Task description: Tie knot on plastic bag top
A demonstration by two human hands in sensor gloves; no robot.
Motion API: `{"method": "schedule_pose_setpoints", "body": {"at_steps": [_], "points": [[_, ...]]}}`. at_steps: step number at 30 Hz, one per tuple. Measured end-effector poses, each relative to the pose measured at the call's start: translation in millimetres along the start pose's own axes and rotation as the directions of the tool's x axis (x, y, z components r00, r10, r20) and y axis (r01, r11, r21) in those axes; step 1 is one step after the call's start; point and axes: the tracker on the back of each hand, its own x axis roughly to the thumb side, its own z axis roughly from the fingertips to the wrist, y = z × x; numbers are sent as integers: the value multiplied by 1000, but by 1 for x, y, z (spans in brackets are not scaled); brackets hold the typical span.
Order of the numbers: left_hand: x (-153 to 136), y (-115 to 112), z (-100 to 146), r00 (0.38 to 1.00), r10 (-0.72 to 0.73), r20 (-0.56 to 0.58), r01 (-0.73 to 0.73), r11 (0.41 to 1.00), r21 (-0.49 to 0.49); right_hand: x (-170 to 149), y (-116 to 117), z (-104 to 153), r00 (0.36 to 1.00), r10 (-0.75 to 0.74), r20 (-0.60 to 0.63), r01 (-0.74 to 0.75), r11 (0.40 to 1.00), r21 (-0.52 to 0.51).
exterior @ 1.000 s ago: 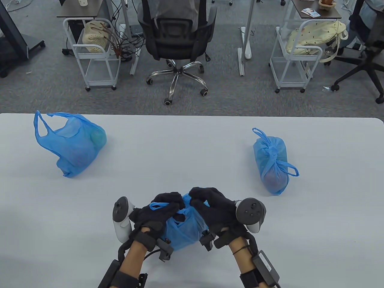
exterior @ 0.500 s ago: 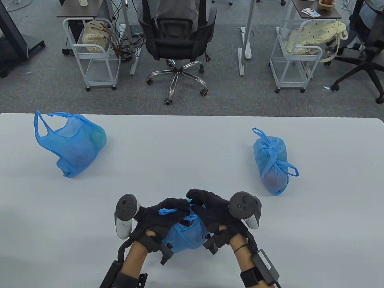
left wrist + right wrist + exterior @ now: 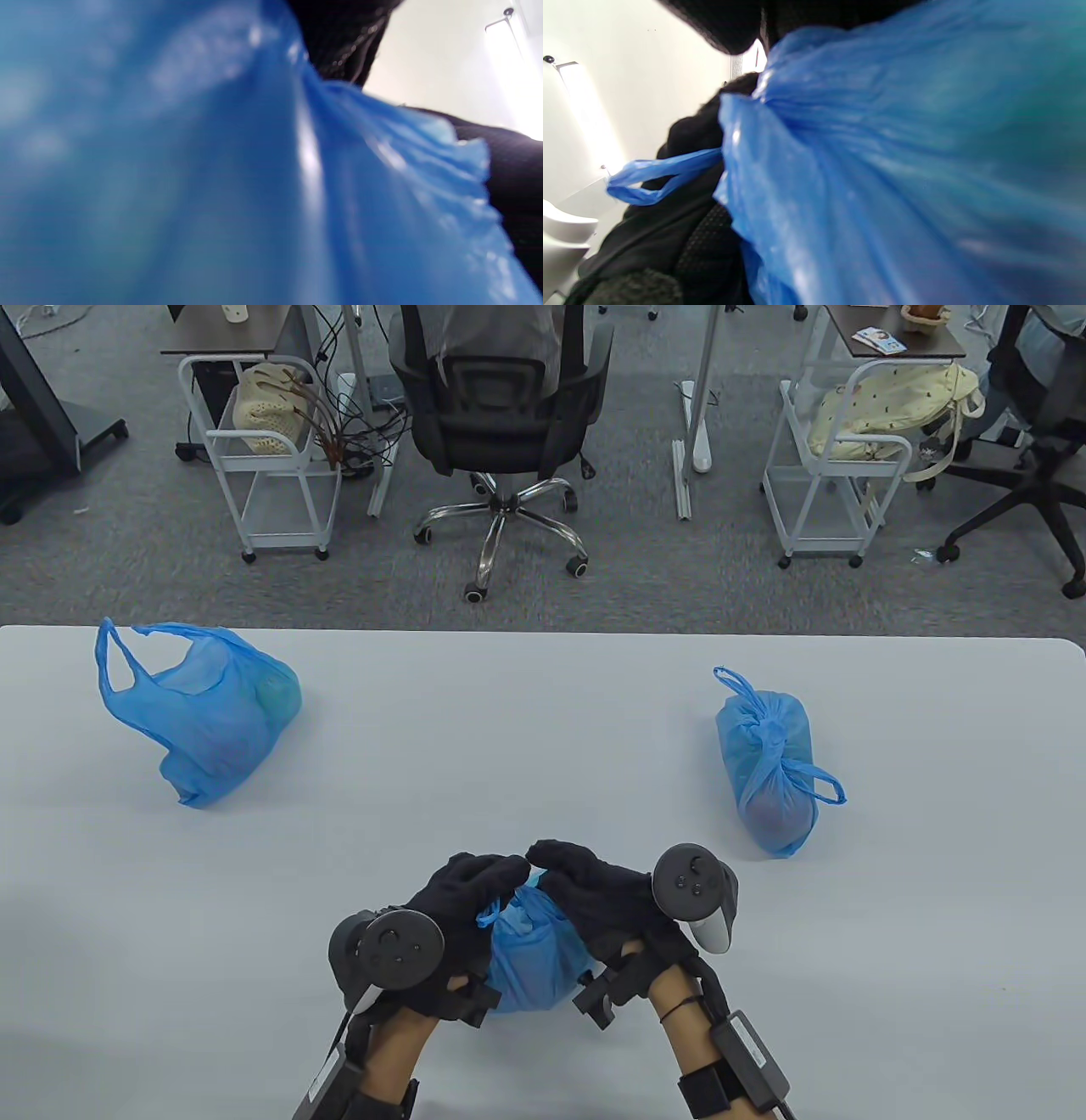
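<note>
1. At the near edge of the table, centre: the blue plastic bag sits between the two gloved hands, its body on the table and its gathered top raised toward the fingers.
2. Left hand: fingers curled over the bag's top from the left, and a thin handle loop emerges by its glove in the right wrist view. Judged to be gripping the bag top.
3. Right hand: fingers curled over the top from the right, fingertips meeting the left hand's above the bag. Judged to be pinching the other handle, though the pinch itself is hidden.
4. Step in hand, by judgement: crossing or cinching the handles into a knot. To do well, keep both handles taut, pull outward evenly, seat the knot low against the bunched neck, and avoid tearing the thin film.
5. Left wrist view is filled with blurred blue film; no added detail.
6. Far right: a tied bag. Far left: an untied bag. Both well apart from the hands.
</note>
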Motion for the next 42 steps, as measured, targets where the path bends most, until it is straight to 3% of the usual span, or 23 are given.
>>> {"method": "schedule_pose_setpoints", "body": {"at_steps": [3,10,15,23,27,31,36,39,42], "points": [[0,1,0,1000,-4,10,4,1000,9,0,2,0,1000,16,-10,-16,1000,9],[-4,2,1,986,169,-7,-169,985,29,-1,4,0,999,39,-32,-40,999,-23],[-6,-2,0,967,256,-9,-256,967,-7,1,5,2,985,170,-13,-170,985,-10],[-16,-8,-3,908,405,-103,-415,903,-110,2,-5,5,979,204,20,-197,965,-174],[-25,-8,-3,880,443,-174,-463,881,-100,1,-11,7,975,222,17,-211,946,-244],[-34,-2,-2,887,407,-218,-430,901,-64,2,-14,9,957,290,17,-272,916,-294],[-47,4,-2,881,386,-274,-411,911,-40,4,-17,10,896,443,31,-411,854,-320],[-55,7,-1,891,329,-312,-356,934,-33,3,-16,10,820,571,43,-536,792,-292],[-62,9,0,899,273,-342,-304,952,-38,1,-13,11,692,719,61,-683,680,-267]]}}
